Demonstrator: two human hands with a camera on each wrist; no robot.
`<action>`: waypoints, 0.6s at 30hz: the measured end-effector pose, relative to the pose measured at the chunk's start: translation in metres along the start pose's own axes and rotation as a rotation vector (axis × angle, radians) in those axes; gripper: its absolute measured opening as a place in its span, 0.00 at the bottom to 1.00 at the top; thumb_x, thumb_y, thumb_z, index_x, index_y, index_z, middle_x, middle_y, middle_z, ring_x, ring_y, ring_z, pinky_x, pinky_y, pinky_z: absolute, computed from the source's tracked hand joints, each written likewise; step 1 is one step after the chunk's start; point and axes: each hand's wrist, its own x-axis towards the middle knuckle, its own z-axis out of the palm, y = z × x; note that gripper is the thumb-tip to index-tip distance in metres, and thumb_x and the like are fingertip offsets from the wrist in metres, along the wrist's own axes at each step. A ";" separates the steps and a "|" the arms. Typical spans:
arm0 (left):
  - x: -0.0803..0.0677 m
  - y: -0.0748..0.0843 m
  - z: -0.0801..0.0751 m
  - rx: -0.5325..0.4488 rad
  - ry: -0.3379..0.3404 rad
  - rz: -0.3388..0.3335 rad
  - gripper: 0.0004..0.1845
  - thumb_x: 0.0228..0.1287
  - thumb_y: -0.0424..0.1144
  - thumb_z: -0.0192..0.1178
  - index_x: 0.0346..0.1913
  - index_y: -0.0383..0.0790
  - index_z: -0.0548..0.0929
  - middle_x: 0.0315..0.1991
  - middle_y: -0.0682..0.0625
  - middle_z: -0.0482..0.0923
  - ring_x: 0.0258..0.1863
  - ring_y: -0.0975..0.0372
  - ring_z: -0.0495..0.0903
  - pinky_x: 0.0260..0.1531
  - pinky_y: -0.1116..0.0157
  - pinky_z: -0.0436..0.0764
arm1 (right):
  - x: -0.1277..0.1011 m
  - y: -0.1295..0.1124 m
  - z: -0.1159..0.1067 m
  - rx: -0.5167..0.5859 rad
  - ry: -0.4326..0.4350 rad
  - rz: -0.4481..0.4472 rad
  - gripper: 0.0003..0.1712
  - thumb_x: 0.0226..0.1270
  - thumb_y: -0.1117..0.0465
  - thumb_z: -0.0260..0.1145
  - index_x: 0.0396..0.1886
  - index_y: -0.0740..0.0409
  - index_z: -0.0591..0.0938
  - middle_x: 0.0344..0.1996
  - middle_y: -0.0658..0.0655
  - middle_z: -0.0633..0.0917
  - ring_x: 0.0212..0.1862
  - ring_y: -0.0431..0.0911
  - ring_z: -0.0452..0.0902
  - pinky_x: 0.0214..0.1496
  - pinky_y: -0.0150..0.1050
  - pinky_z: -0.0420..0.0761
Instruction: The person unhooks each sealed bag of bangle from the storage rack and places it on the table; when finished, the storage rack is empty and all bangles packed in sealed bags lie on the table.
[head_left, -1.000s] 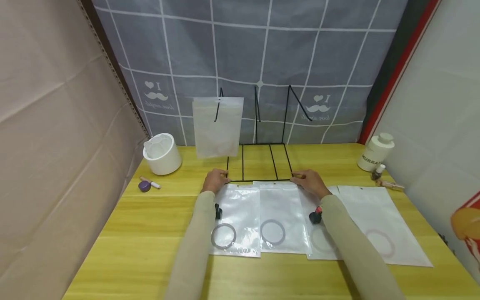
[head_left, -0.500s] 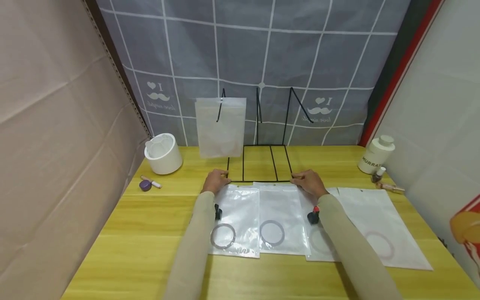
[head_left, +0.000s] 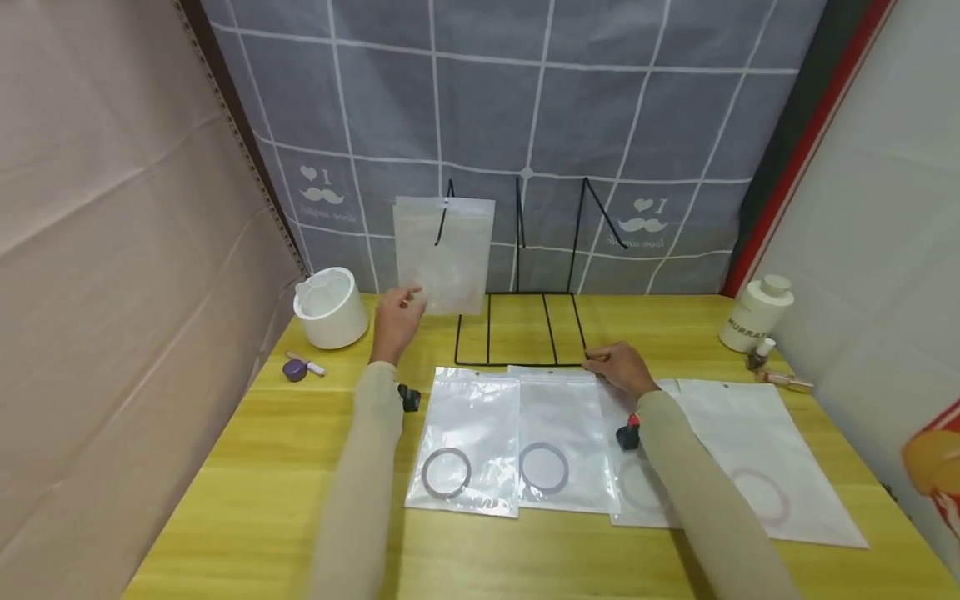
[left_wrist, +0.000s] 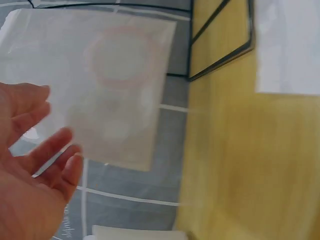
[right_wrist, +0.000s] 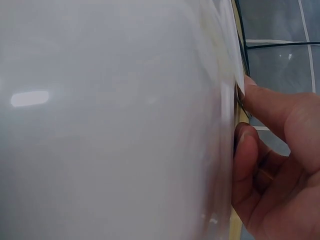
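Observation:
A black wire display rack (head_left: 517, 364) stands on the table with hooks rising at its back. From its left hook hangs a white zip bag (head_left: 446, 258); a pinkish ring shows faintly through it in the left wrist view. My left hand (head_left: 397, 321) is raised at the lower left of this bag, its fingers (left_wrist: 60, 142) spread and loosely bent with nothing held. My right hand (head_left: 618, 367) pinches the rack's front right corner between thumb and fingers. Before the rack lie several flat zip bags, including a left one (head_left: 480, 417) and a middle one (head_left: 566, 417), each with a ring inside.
A white round pot (head_left: 330, 308) stands at the back left, near a purple lid (head_left: 295, 370). At the right are a white bottle (head_left: 753, 317), a small dark bottle (head_left: 759, 354) and a pinkish tube (head_left: 783, 381). A grey checked cloth (head_left: 487, 108) hangs behind.
My left hand has let go of the rack's front left corner and moved up and left to the hanging bag. My right hand stays at the right corner.

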 end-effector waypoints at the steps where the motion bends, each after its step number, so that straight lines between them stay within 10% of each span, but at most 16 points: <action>1: 0.005 0.004 -0.004 -0.002 0.027 0.035 0.19 0.70 0.37 0.62 0.61 0.37 0.83 0.54 0.38 0.78 0.54 0.48 0.76 0.61 0.49 0.73 | 0.000 0.000 0.000 -0.001 0.000 0.008 0.26 0.69 0.50 0.69 0.64 0.53 0.81 0.61 0.66 0.81 0.51 0.54 0.81 0.54 0.52 0.81; 8: 0.034 0.028 -0.022 -0.026 0.042 0.084 0.31 0.68 0.37 0.64 0.73 0.48 0.72 0.79 0.40 0.51 0.77 0.41 0.47 0.72 0.38 0.55 | 0.003 -0.001 -0.003 -0.005 0.008 0.015 0.26 0.68 0.50 0.70 0.64 0.53 0.82 0.58 0.66 0.83 0.36 0.47 0.78 0.43 0.42 0.79; 18: 0.050 0.035 -0.029 -0.043 -0.102 0.057 0.34 0.71 0.42 0.61 0.77 0.57 0.65 0.80 0.44 0.50 0.79 0.47 0.49 0.74 0.37 0.49 | 0.000 0.001 0.000 0.019 0.029 0.014 0.25 0.67 0.51 0.72 0.62 0.54 0.83 0.58 0.65 0.83 0.43 0.50 0.80 0.48 0.45 0.81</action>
